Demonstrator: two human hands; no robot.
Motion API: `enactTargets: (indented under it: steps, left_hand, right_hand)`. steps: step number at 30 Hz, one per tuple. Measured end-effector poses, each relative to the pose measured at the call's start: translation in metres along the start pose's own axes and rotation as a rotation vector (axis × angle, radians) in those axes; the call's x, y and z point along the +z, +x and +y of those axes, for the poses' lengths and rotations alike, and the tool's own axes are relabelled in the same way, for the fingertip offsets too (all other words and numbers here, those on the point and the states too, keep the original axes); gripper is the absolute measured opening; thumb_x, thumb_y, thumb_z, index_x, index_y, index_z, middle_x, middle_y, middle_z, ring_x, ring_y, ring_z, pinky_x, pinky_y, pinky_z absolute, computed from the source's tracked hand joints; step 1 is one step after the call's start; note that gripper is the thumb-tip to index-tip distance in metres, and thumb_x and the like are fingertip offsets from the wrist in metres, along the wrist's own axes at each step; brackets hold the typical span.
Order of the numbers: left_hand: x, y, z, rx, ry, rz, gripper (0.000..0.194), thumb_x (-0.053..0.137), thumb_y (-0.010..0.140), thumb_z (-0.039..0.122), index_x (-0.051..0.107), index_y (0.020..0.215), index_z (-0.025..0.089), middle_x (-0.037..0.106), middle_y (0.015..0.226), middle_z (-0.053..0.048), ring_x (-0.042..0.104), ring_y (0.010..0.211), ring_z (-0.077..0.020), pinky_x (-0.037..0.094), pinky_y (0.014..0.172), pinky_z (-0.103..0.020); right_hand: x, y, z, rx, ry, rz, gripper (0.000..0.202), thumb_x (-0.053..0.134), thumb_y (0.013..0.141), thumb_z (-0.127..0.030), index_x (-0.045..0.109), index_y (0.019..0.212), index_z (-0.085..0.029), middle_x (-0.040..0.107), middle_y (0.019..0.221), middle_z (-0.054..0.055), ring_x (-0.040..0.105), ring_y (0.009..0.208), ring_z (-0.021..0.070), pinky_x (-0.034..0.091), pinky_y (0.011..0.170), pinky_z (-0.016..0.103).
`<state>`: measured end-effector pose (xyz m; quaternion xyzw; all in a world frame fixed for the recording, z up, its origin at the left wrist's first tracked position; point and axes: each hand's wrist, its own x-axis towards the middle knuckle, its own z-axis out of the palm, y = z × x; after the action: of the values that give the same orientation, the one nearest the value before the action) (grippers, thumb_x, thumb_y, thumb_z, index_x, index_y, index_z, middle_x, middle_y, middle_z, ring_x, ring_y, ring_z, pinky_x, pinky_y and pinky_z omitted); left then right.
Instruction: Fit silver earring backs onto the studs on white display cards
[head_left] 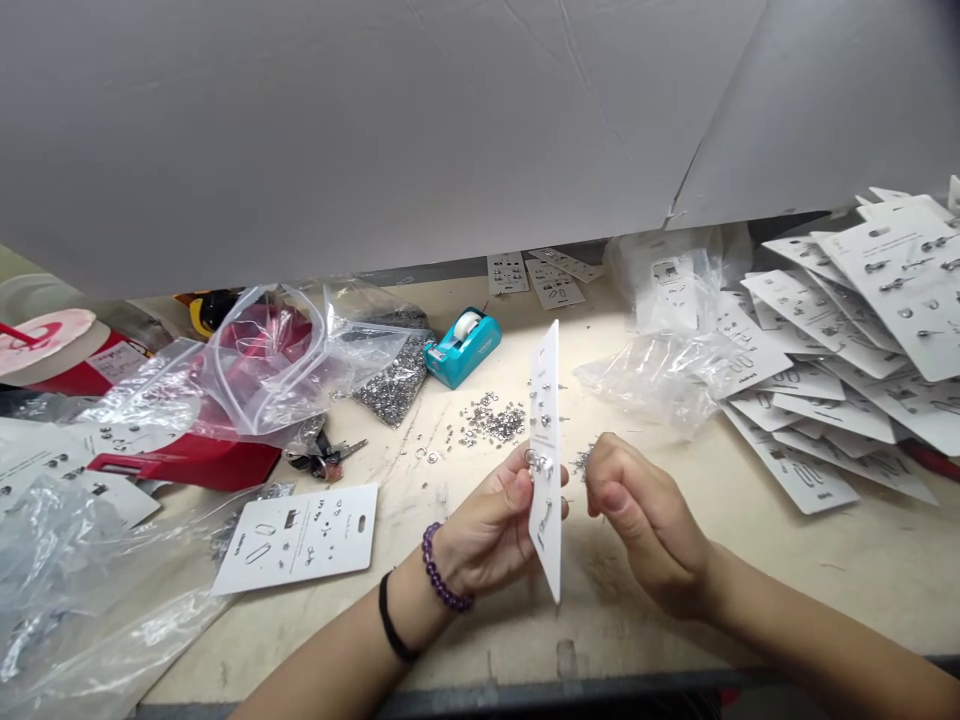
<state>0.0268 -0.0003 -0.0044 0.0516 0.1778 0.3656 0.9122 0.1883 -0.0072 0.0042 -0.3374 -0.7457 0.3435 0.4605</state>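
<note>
A white earring card [549, 430] stands nearly edge-on to the camera, with small metal studs through it and pins sticking out on its right side. My left hand [499, 530] grips this card by its left and lower part, thumb on the front. Just right of the card is my right hand [649, 530], fingers curled and thumb pressed against them; what they hold, if anything, is hidden. Behind the hands lies a loose pile of small metal pieces [495, 420]. Another small heap of metal bits [582, 460] is partly covered by my right hand.
A teal tape dispenser [463, 348] stands behind the pile. Many carded earrings [817, 350] are heaped at right, beside crumpled clear plastic [652, 375]. Plastic bags [277, 370], keys [326, 455] and a single card [300, 538] lie at left. A grey-white panel [375, 130] spans the back.
</note>
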Motion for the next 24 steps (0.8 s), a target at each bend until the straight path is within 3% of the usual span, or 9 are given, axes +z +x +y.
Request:
enactTargets:
  steps: [3, 9, 12, 24]
  left_hand:
    - [-0.002, -0.001, -0.002, -0.009, -0.021, -0.006, 0.024, 0.07, 0.066, 0.015, 0.065, 0.088, 0.024, 0.052, 0.069, 0.002, 0.05, 0.053, -0.0043, 0.042, 0.043, -0.011]
    - [0.0, -0.002, -0.006, -0.021, 0.027, 0.076, 0.034, 0.076, 0.055, 0.013, 0.064, 0.085, 0.023, 0.053, 0.061, 0.004, 0.05, 0.049, -0.0063, 0.045, 0.041, -0.014]
    - [0.002, -0.001, -0.007, -0.049, 0.048, 0.12, 0.036, 0.077, 0.051, 0.012, 0.061, 0.082, 0.02, 0.054, 0.058, 0.004, 0.051, 0.047, -0.006, 0.047, 0.042, -0.016]
    - [-0.007, 0.002, -0.01, -0.033, 0.041, 0.069, 0.036, 0.075, 0.055, 0.012, 0.051, 0.08, 0.018, 0.054, 0.061, 0.005, 0.053, 0.048, -0.0055, 0.048, 0.044, -0.014]
  right_hand:
    - [0.003, 0.001, -0.003, 0.013, -0.011, -0.015, 0.008, 0.041, 0.086, -0.013, 0.046, 0.082, -0.018, 0.047, 0.076, 0.001, 0.047, 0.068, 0.0113, 0.041, 0.06, 0.026]
    - [0.009, 0.0, -0.004, 0.015, -0.031, 0.108, 0.013, 0.059, 0.078, -0.011, 0.06, 0.086, -0.021, 0.047, 0.075, -0.001, 0.05, 0.071, 0.0099, 0.044, 0.062, 0.023]
    - [0.01, -0.001, -0.004, 0.025, -0.008, 0.13, 0.012, 0.06, 0.077, -0.01, 0.061, 0.083, -0.02, 0.047, 0.075, -0.001, 0.052, 0.07, 0.0094, 0.046, 0.061, 0.023]
    - [0.013, 0.002, -0.006, -0.045, 0.01, 0.167, 0.011, 0.06, 0.076, -0.008, 0.06, 0.08, -0.018, 0.054, 0.069, -0.001, 0.053, 0.064, 0.01, 0.047, 0.054, 0.023]
